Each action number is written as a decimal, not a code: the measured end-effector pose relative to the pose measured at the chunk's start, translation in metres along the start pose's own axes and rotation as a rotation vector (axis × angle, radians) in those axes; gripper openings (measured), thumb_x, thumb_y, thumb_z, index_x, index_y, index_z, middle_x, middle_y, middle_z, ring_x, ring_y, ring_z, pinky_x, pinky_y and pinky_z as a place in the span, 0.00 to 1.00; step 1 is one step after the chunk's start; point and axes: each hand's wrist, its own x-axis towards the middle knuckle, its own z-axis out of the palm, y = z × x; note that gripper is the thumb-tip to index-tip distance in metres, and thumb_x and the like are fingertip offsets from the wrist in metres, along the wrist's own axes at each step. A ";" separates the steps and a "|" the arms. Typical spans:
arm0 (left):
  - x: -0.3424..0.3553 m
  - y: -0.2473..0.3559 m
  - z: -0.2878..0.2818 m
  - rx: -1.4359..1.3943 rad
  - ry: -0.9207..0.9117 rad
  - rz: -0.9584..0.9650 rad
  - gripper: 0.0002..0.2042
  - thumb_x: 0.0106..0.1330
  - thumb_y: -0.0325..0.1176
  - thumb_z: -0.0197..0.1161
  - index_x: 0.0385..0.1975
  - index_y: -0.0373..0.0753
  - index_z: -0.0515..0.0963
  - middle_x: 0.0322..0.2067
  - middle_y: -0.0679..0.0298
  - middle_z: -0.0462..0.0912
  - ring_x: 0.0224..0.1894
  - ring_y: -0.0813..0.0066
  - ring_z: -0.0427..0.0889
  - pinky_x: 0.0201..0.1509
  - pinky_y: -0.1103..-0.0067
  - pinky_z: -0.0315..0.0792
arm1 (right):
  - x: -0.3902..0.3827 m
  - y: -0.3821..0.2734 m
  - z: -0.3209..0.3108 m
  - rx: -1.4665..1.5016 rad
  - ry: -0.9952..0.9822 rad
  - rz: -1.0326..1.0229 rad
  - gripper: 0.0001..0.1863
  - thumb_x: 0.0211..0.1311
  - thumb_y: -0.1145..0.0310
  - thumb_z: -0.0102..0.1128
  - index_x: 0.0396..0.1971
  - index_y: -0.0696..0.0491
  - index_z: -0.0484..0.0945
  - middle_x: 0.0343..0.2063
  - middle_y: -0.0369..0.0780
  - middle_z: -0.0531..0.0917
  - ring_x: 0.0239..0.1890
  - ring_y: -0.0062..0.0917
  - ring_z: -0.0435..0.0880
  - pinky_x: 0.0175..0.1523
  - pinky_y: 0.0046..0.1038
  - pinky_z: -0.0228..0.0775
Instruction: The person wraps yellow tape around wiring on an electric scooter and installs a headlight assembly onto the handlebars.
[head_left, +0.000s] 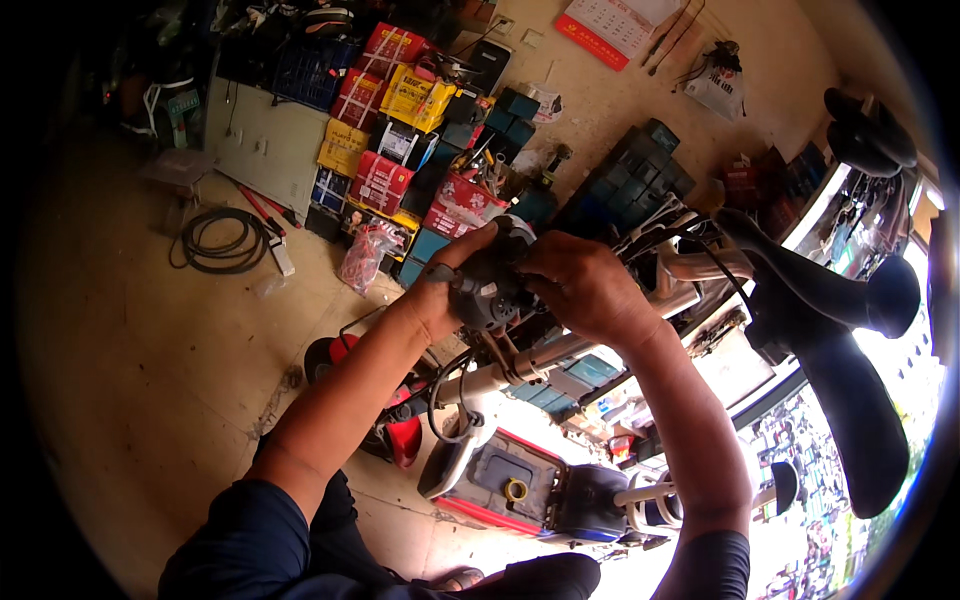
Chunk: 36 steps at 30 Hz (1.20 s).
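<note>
A dark plastic housing [487, 300] with rounded parts is held up in front of me, over the frame of an electric bike. My left hand [440, 295] wraps around its left side, thumb along the top. On the other side, my right hand [590, 285] is closed with its fingers pinched against the housing; whatever lies between the fingertips is hidden. Just below the hands runs the bike's pale metal tube [550, 352], with black cables [437, 400] looping beside it. Lower down, the bike's open red-edged footboard compartment [500, 478] has a yellow tape roll [515, 490] in it.
Stacked red and yellow boxes [382, 182] and dark battery blocks [630, 180] line the wall. A coiled black hose [222, 240] and a red-handled tool [262, 208] lie on the floor at left. A black handlebar mirror [840, 400] juts out at right.
</note>
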 end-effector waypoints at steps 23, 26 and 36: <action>0.000 -0.010 0.030 0.058 0.101 0.138 0.24 0.78 0.58 0.55 0.58 0.44 0.78 0.44 0.58 0.89 0.37 0.62 0.90 0.32 0.61 0.86 | 0.017 -0.008 -0.014 -0.024 -0.076 0.105 0.14 0.58 0.78 0.65 0.44 0.54 0.89 0.38 0.45 0.85 0.45 0.45 0.86 0.50 0.41 0.79; -0.003 -0.020 0.023 0.075 0.037 0.028 0.25 0.77 0.59 0.55 0.59 0.44 0.78 0.45 0.58 0.89 0.38 0.61 0.90 0.33 0.59 0.87 | 0.005 0.007 0.006 -0.112 0.033 0.019 0.15 0.55 0.78 0.65 0.42 0.51 0.89 0.38 0.44 0.85 0.45 0.45 0.85 0.51 0.41 0.80; 0.001 -0.034 0.026 -0.036 0.080 0.139 0.26 0.78 0.61 0.53 0.60 0.47 0.79 0.51 0.61 0.89 0.51 0.65 0.89 0.47 0.51 0.85 | 0.006 -0.029 0.000 -0.363 -0.036 0.031 0.15 0.57 0.77 0.62 0.45 0.61 0.83 0.48 0.51 0.82 0.57 0.48 0.81 0.64 0.45 0.71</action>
